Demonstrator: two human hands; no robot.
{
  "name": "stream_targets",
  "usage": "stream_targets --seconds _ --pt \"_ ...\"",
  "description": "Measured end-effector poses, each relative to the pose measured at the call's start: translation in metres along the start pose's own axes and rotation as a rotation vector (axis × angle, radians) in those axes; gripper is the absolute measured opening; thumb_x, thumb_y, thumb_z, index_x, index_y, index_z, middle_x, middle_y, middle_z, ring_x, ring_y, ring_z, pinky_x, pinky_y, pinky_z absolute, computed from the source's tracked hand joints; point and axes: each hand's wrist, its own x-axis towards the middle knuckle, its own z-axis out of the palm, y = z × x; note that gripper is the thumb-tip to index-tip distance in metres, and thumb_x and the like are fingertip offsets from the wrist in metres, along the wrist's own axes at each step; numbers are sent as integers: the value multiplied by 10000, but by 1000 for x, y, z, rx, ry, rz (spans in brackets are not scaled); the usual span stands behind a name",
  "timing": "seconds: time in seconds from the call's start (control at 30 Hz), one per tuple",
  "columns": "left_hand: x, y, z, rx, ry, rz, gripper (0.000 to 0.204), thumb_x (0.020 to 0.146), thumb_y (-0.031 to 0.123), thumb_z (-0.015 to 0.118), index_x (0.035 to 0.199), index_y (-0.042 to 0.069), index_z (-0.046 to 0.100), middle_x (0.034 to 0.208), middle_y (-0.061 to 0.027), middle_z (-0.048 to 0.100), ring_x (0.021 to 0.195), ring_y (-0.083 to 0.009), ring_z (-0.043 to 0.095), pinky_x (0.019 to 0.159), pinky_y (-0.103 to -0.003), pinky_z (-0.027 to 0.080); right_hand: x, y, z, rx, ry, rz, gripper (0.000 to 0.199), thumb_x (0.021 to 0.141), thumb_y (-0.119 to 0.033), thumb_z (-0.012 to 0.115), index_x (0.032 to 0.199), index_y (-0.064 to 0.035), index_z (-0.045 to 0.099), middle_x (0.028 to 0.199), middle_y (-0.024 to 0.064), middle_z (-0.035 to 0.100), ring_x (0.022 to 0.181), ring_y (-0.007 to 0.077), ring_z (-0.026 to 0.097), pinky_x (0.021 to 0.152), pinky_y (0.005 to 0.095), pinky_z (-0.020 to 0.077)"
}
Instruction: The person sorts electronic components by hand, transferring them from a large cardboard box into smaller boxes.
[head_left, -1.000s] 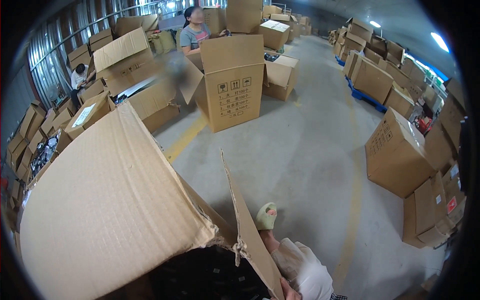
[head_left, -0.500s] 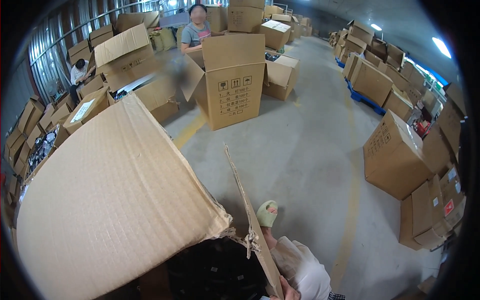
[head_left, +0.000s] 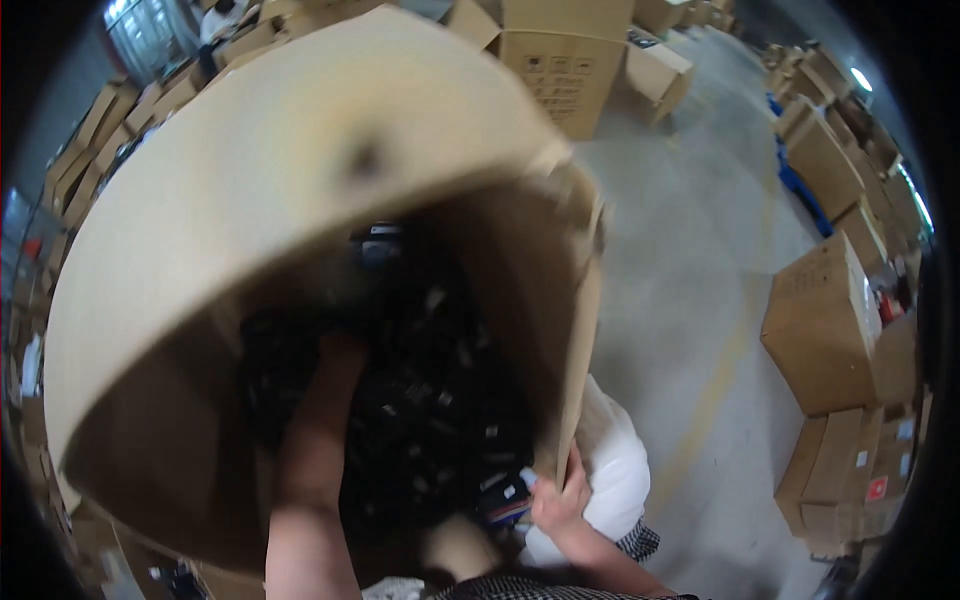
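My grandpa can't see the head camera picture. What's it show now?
A person's left arm reaches into a big open cardboard box of dark items, right hand holding its edge. More boxes stand around the grey floor.

Left hand (head_left: 342,348) reaches into a box (head_left: 230,220) among black things (head_left: 430,390) at eight o'clock; right hand (head_left: 562,498) grips its edge at five.

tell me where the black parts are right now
In the head view, the black parts are just left of centre, inside the big open box, with the left arm reaching among them and the right hand gripping the box's right edge.
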Motion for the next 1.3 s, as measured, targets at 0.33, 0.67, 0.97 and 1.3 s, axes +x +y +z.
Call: stream_targets --seconds 0.33,0.67,0.97,1.3 --pt "-193 61 -20 48 -177 -237 428 865 212 518 1286 138 496 1312 -141 519 1308 -386 375 1029 -543 323 32 -19 9 63 -60 113 72 824 -109 598 850 -62 550 1386 270 375 1039 431 574 773 454 526" --pt "-317 81 19 -437 96 -543 287 843 54 456 1129 35 465 1176 -213 547 1180 -481 463 841 -513 522 40 -12 20 -61 -91 171 235 958 -241 443 1003 -68 595 1327 234 433 1067 416 550 835 480 478" --pt "-392 71 -3 -761 457 -664 382 755 -52 498 1118 -25 383 853 -269 631 761 -427 636 666 -519 503 92 -24 24 -17 -12 -12 181 970 -202 451 1059 -78 548 1379 235 395 1198 413 463 897 453 458" --pt "-404 105 -36 -1646 823 -528 489 894 83 540 1323 17 316 1090 -161 557 914 -207 609 746 -356 520 39 -30 5 418 151 -185 291 979 -302 474 956 -36 592 1450 148 368 1352 310 319 1092 439 256"
